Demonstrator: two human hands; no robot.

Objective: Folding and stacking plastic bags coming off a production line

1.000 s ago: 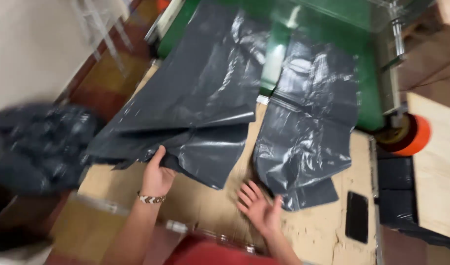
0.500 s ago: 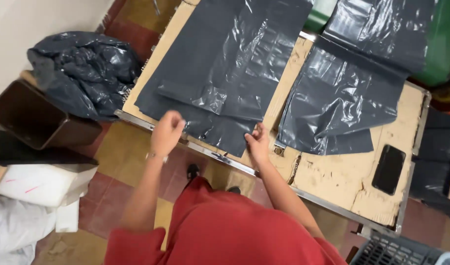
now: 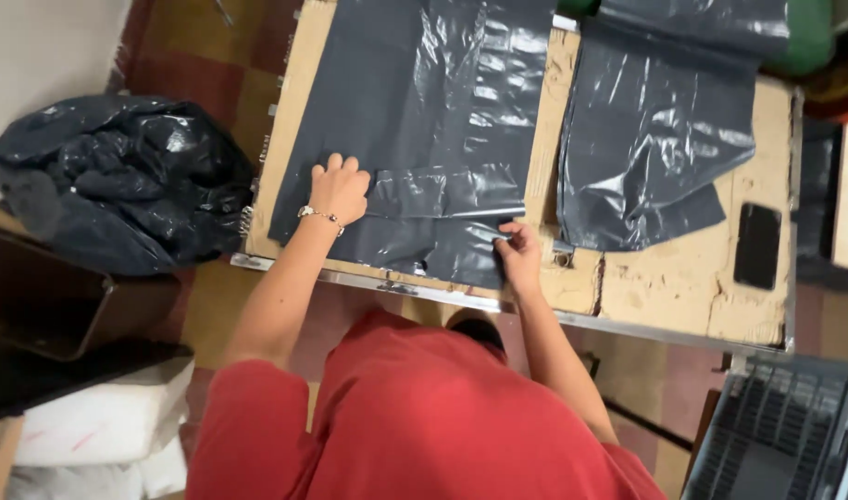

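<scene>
At the frame's centre the left hand (image 3: 339, 190) lies flat on the dark grey plastic sheet (image 3: 424, 139) spread over the desk (image 3: 665, 296), while the right hand (image 3: 519, 257), fingers pinched on its lower edge, seems mid-fold; creasing wants steady pressure.

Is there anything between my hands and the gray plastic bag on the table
Nothing visible. The left hand lies flat on the gray plastic bag, and the right hand pinches its folded lower edge. The black phone lies off to the right.

I see dark grey glossy plastic bags (image 3: 442, 120) on a tan worn table (image 3: 665, 287), black phone (image 3: 756, 245) on it, my red shirt (image 3: 442, 417) below it, black crumpled sack (image 3: 118, 181) left of it.
</scene>
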